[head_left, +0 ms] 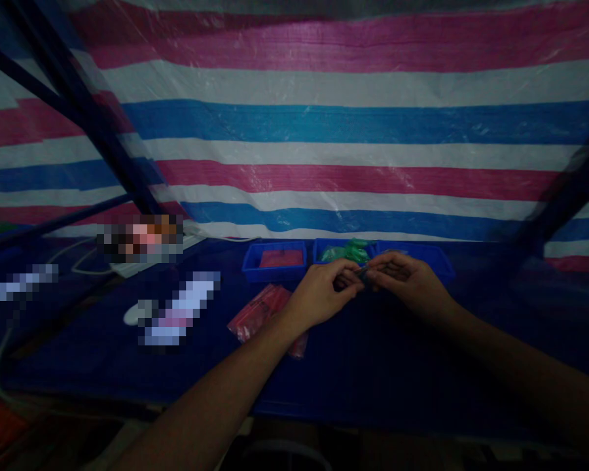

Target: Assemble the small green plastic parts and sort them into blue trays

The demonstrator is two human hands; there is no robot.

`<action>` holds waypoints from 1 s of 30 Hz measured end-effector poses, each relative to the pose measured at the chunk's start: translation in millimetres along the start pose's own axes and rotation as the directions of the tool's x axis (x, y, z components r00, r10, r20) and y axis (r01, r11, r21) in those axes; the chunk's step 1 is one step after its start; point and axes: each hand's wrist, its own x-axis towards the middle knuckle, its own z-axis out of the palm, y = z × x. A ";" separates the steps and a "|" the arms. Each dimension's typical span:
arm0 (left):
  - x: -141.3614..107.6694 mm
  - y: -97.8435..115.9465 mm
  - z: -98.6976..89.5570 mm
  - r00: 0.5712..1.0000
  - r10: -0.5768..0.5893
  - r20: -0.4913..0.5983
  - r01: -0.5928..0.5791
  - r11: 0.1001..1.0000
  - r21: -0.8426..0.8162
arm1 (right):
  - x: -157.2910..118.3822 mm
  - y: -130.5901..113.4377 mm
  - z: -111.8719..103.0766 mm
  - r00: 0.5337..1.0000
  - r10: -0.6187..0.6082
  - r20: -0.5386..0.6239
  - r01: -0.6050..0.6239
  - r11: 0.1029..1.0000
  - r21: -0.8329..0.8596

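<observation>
My left hand (332,286) and my right hand (406,280) meet above the dark blue table, just in front of the blue trays. The fingers of both hands are pinched closed on a small dark object (364,270) between them, too dim and small to name. Behind the left hand, the middle blue tray (319,252) holds green plastic bags (354,251). The right blue tray (439,260) is partly hidden by my right hand. Pink plastic bags (260,311) lie in a loose pile on the table, partly covered by my left forearm.
A left blue tray (248,267) holds a flat pink stack (281,258). Further left are a white computer mouse (137,314), a blurred-out bright object (184,311) and a white power strip (167,255) with cables. A striped plastic sheet (348,124) hangs behind, between dark frame posts.
</observation>
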 end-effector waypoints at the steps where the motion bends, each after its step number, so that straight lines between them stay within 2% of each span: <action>1: -0.4 -1.3 0.5 1.000 0.001 -0.010 -0.001 1.000 0.003 | -0.5 -0.6 1.1 1.000 0.008 0.004 -0.008 1.000 0.021; 5: 1.8 -2.6 0.9 0.998 0.001 -0.070 0.001 1.000 0.024 | -2.5 1.7 3.7 0.999 0.015 0.039 -0.019 0.995 0.103; 9: 3.6 -4.1 0.8 0.998 -0.006 -0.067 0.008 1.000 0.026 | -1.7 5.4 3.4 0.999 0.030 0.025 -0.033 0.991 0.129; 24: 4.1 4.5 -3.1 0.998 -0.007 -0.057 0.011 0.998 0.066 | -1.8 0.8 1.7 0.999 0.034 -0.001 -0.034 0.998 0.055; 30: 4.1 4.1 -3.3 0.999 0.013 -0.048 -0.010 0.997 0.074 | -1.1 3.1 0.6 0.996 0.080 0.031 -0.081 0.995 0.049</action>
